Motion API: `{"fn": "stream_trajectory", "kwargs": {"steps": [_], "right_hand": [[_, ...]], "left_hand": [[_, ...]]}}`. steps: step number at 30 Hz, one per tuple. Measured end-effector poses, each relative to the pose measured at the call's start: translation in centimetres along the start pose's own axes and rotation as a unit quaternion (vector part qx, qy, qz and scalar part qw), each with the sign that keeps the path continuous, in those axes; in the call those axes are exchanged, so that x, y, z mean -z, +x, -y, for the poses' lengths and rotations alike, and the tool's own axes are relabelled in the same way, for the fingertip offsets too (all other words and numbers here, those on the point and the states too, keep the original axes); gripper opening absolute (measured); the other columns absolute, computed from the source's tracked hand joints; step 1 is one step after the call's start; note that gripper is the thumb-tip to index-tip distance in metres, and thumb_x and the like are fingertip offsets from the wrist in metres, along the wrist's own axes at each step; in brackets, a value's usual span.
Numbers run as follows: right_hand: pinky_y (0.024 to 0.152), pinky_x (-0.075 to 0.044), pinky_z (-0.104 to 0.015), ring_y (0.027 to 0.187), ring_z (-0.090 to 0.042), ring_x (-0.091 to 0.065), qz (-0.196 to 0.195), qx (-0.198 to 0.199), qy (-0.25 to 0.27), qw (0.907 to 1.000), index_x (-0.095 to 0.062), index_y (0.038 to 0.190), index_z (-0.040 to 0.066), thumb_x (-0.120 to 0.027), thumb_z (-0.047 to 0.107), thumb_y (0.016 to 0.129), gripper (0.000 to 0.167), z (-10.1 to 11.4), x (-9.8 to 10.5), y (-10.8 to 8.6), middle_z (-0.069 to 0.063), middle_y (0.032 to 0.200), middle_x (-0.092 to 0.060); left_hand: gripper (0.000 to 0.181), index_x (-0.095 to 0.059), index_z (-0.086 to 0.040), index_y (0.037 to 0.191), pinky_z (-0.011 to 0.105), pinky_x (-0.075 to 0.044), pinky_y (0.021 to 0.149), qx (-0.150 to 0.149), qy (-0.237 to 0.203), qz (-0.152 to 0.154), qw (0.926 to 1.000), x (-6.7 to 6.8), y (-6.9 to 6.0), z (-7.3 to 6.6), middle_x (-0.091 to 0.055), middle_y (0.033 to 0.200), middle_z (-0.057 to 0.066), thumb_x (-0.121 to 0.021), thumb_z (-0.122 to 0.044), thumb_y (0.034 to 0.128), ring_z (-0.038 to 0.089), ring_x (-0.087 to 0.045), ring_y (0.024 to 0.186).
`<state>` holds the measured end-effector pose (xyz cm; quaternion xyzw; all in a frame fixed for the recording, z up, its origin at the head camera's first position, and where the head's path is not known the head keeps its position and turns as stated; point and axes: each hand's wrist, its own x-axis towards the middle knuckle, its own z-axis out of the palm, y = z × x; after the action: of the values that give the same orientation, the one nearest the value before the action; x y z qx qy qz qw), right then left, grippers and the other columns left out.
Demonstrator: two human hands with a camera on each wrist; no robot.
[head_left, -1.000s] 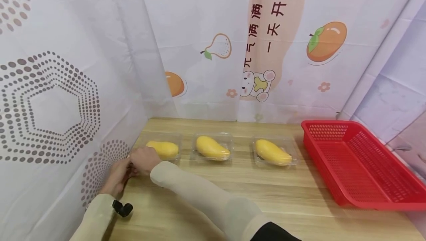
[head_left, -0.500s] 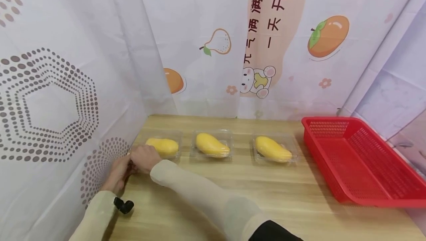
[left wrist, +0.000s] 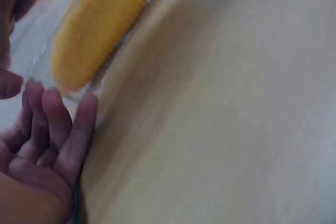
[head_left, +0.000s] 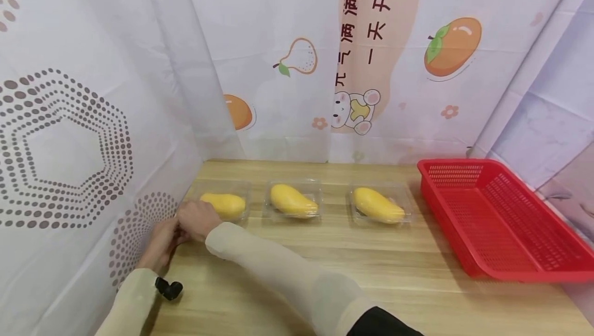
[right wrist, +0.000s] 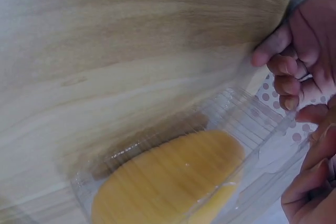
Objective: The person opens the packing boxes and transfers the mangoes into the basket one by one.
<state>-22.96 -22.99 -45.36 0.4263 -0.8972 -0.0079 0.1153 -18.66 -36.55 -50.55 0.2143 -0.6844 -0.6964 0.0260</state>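
At the left end of the table lies a clear plastic box (head_left: 246, 202) with a yellow mango (head_left: 225, 205) inside. Both hands meet at the box's left end. The left hand (head_left: 160, 246) has its half-bent fingers (left wrist: 86, 108) at the box's corner and seems to hold its edge; its thumb is hidden. The right hand (head_left: 199, 220) reaches across from the right and pinches the same end with curled fingers (right wrist: 304, 182). Ridged clear plastic (right wrist: 247, 111) covers the mango in the right wrist view. Where exactly the fingertips grip is partly hidden.
Two more clear boxes, a middle box (head_left: 268, 207) and a right box (head_left: 408, 207), each hold a mango. A red basket (head_left: 464, 228) stands at the right. Printed curtains (head_left: 287, 135) border the table (head_left: 260, 279) behind and at the left.
The head view has shifted slightly, so everything sits a little higher in it. Both hands stay at the left box's end, with no clear movement.
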Motion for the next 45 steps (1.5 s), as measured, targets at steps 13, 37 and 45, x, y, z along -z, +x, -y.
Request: {"fn": "stream_trajectory", "kwargs": {"steps": [13,37,45], "right_hand": [[0.056,-0.051,-0.020,0.072,-0.002,-0.058,-0.044,0.036,-0.072,0.9958,-0.067,0.112,0.023,-0.067,0.073,0.084,0.057,-1.4,-0.5,-1.2,0.011,0.094,-0.062],[0.045,-0.044,-0.022,0.057,-0.005,-0.048,-0.066,0.054,-0.136,0.9870,-0.055,0.131,0.026,-0.055,0.020,0.106,0.025,-5.7,-0.6,-5.5,0.008,0.102,-0.059],[0.048,-0.045,-0.022,0.061,-0.004,-0.053,-0.067,0.074,-0.177,0.9792,-0.062,0.116,0.025,-0.053,0.020,0.107,0.013,-7.3,-1.0,-6.9,0.008,0.097,-0.060]], "left_hand": [[0.034,-0.076,-0.016,0.090,0.024,-0.059,0.076,-0.053,0.014,0.068,0.9962,0.2,0.0,0.9,-0.068,0.087,-0.006,-0.049,-0.011,0.1086,0.007,-0.069,0.081],[0.024,-0.069,0.007,0.107,0.033,-0.061,0.073,-0.044,0.045,0.095,0.9934,0.5,0.4,0.1,-0.070,0.085,0.004,-0.059,-0.015,0.1060,0.013,-0.066,0.072],[0.026,-0.068,0.009,0.108,0.034,-0.061,0.076,-0.038,0.063,0.098,0.9925,0.7,0.4,0.1,-0.070,0.087,0.004,-0.062,-0.017,0.1048,0.013,-0.066,0.074]]}}
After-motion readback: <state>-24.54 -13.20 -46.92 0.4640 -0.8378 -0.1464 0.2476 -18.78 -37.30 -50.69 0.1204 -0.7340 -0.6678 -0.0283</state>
